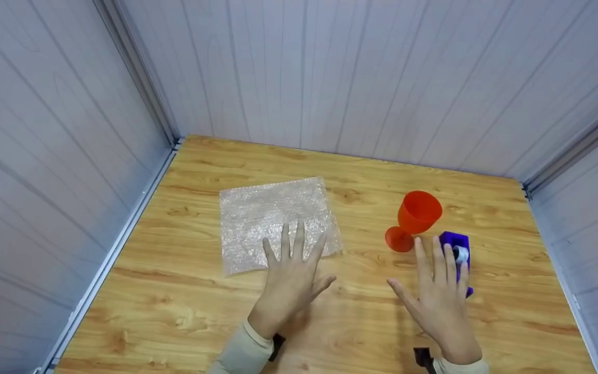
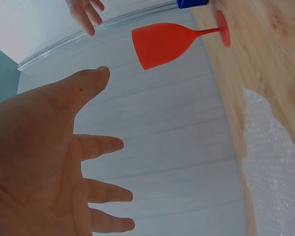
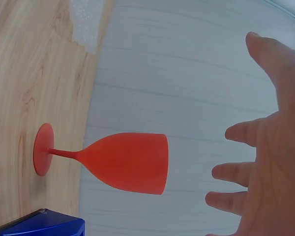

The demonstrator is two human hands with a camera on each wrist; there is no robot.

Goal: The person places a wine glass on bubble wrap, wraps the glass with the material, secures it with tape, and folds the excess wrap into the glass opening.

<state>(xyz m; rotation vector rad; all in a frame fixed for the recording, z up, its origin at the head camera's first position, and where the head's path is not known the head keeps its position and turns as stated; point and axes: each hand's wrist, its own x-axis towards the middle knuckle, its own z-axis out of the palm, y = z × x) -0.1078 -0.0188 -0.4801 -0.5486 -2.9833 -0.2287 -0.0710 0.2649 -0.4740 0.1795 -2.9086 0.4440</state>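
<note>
My left hand hovers with fingers spread, its fingertips over the near part of a sheet of bubble wrap that lies flat on the table. On the other side, my right hand is also spread out and holds nothing. Its fingers partly cover a blue tape dispenser with a whitish roll of tape. Just beyond that hand a red goblet stands upright on its round foot, untouched; the right wrist view shows its whole bowl and stem.
A wood-grain table carries everything. Pale panelled walls enclose it at the back, left and right, with a metal strip along the left edge. Dark wrist straps show below the hands.
</note>
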